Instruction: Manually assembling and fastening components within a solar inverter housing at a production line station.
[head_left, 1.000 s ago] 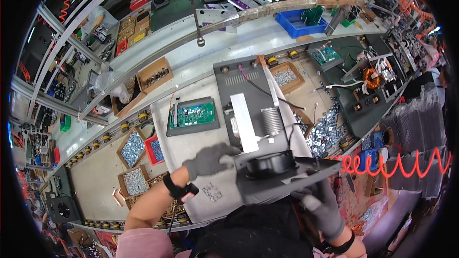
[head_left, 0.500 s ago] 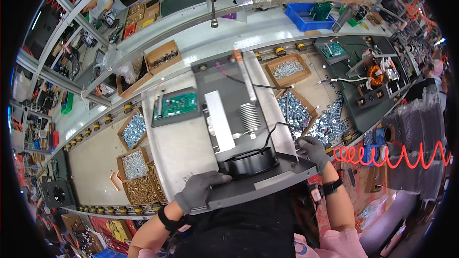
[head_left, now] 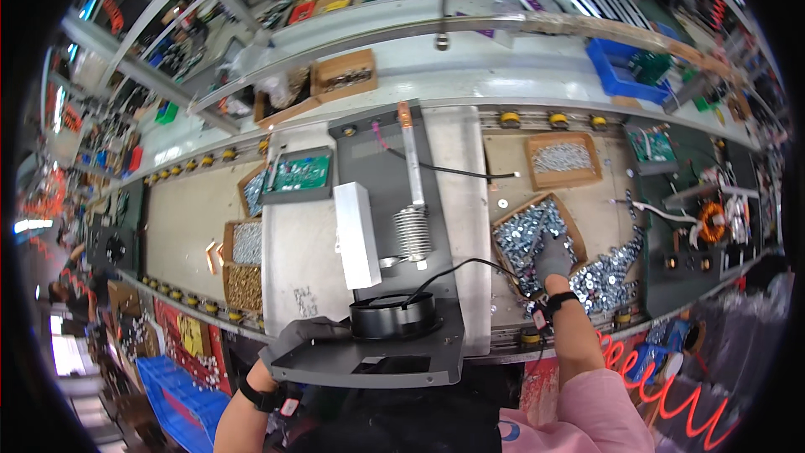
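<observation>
In front of me lies a dark grey metal chassis [head_left: 390, 155] carrying a silver coil [head_left: 412, 233], a white-silver block [head_left: 356, 235] and a round black fan [head_left: 392, 315]. Its near end panel [head_left: 369, 356] sits just below the fan. My left hand [head_left: 295, 342], in a grey glove, is closed on that panel's left edge. Gloved likewise, my right hand [head_left: 553, 258] reaches into a cardboard box of silver screws [head_left: 524, 239]; its fingertips are hidden among them. The fan's black cable [head_left: 470, 262] runs toward that box. A green circuit board [head_left: 300, 174] rests left of the chassis.
A box of small pale fasteners [head_left: 562, 157] is at the back right, and loose screws [head_left: 608, 277] spill beside the right box. Small-parts boxes [head_left: 245, 277] stand at left. A second chassis [head_left: 662, 260] lies far right. A red coiled hose [head_left: 671, 403] hangs at lower right.
My right hand has left the right corner of the panel and gone into the screw box. My left hand stays on the panel, now at its left edge. The whole view has shifted.
</observation>
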